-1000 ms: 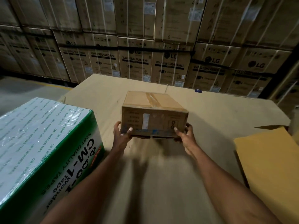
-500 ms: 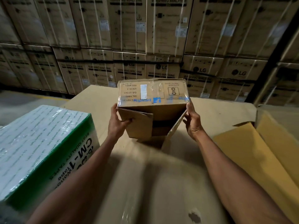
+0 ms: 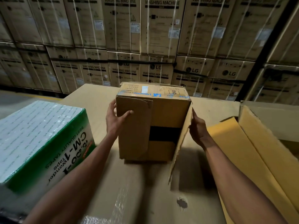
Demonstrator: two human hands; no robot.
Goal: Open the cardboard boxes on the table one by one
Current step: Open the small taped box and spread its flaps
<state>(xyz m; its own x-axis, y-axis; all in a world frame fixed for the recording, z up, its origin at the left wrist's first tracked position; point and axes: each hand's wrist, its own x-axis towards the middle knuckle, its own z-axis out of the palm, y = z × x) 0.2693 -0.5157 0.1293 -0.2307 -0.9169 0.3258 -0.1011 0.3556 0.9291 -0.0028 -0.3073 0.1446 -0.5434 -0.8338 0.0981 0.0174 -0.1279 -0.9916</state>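
Head view: small brown cardboard box (image 3: 152,125) stood on end, gripped by left hand (image 3: 115,119); right hand (image 3: 198,129) grasps loose flap (image 3: 181,143). Torn flap or toppling is risked if pulled unevenly.

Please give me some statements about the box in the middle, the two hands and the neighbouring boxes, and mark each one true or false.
1. Both hands, the left hand and the right hand, touch the brown box. True.
2. Every flap of the brown box is taped closed. False: the right flap swings open and a dark gap shows.
3. The green and white tape carton sits to the left of it. True.
4. The yellow-lined box on the right is sealed. False: its flaps are open.
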